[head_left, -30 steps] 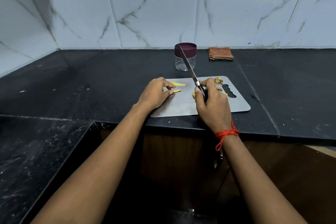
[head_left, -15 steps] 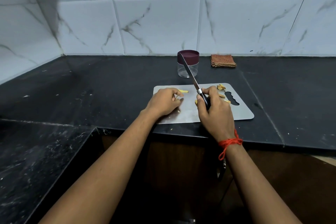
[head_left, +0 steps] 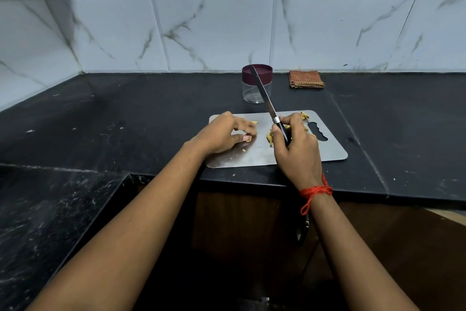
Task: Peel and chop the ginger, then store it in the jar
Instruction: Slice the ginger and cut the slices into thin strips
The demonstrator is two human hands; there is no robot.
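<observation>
Cut ginger pieces (head_left: 269, 138) are scattered on a steel board (head_left: 332, 149) at frame centre.
A knife (head_left: 264, 95) is gripped by the curled right hand (head_left: 297, 149), its blade raised before the lidded jar (head_left: 256, 93); one ginger sliver (head_left: 248, 138) is pinched by the left hand (head_left: 224, 134).

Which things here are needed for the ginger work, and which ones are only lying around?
Part of the job: ginger pieces, knife, cutting board, jar.
Just lying about: folded cloth by the wall.
</observation>
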